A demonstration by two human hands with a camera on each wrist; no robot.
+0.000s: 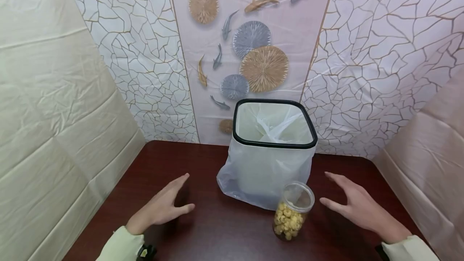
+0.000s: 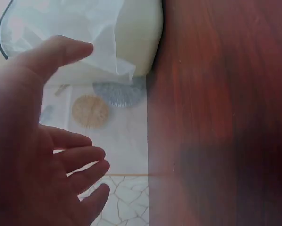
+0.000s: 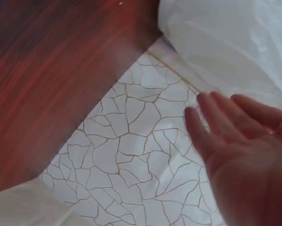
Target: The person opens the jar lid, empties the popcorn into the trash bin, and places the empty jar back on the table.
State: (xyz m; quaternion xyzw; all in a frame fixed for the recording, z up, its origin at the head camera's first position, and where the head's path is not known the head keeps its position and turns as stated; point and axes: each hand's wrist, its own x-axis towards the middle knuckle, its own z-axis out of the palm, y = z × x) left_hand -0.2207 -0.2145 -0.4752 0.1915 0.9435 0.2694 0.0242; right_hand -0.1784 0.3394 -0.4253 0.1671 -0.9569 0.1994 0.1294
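Observation:
A white trash bin [image 1: 270, 172] with a black rim stands toward the back of the table, lined with a translucent plastic bag [image 1: 228, 180] that hangs over its outside. In front of its right side is a clear jar [image 1: 290, 216] without a lid on top, partly filled with yellow popcorn-like pieces. My left hand [image 1: 163, 202] hovers left of the bin, fingers extended and thumb apart, holding nothing. To the right of the jar, my right hand [image 1: 357, 206] is likewise spread and touches nothing. Both wrist views show bare palms near the bagged bin [image 2: 136, 37].
The dark reddish-brown table [image 1: 217, 237] ends at a patterned cloth backdrop [image 1: 145, 71] with fish and round motifs. Cream fabric walls [image 1: 47, 132] close in on the left and right sides. Bands sit on both wrists.

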